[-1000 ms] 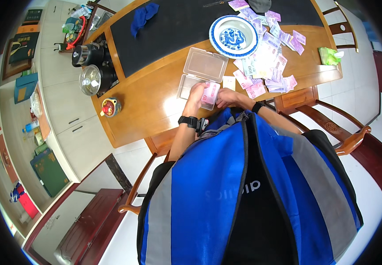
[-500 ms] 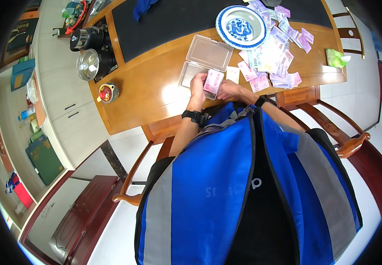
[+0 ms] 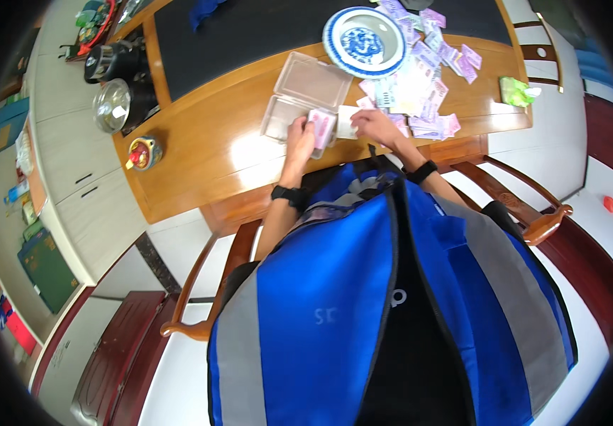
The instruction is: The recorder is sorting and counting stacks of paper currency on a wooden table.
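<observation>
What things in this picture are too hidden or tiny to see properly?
- Head view: the stack of pink notes in the left hand is too small to count.
- Head view: the right hand covers part of a white card; whether it grips it is unclear.
- Head view: the clear box contents are too small to tell.
- Head view: the lap is hidden by the blue vest.
</observation>
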Action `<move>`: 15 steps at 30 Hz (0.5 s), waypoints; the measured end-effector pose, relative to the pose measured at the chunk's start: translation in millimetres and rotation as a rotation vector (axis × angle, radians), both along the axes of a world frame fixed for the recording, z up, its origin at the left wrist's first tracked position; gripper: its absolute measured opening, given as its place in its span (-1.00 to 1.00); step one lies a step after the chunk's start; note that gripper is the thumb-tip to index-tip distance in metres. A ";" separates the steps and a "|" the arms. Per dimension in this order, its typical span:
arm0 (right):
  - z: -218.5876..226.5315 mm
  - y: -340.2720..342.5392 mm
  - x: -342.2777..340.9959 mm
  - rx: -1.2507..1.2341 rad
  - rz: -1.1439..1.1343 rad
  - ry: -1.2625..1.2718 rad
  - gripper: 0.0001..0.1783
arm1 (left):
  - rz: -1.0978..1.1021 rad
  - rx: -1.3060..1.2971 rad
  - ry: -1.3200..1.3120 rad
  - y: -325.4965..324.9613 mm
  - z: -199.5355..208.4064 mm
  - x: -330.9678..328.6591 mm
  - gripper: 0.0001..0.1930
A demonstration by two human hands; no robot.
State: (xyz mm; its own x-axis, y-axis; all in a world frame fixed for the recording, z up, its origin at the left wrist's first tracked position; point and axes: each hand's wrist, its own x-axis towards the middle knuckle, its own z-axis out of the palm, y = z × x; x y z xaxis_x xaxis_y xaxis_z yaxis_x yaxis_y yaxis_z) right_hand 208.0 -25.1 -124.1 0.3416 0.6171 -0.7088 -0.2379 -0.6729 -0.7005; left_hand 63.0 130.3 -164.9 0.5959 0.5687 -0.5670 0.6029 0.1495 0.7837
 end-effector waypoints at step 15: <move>3.9 -93.2 60.1 -0.358 0.288 -1.015 -0.07 | -0.291 0.508 0.130 2.5 105.7 -37.4 -0.63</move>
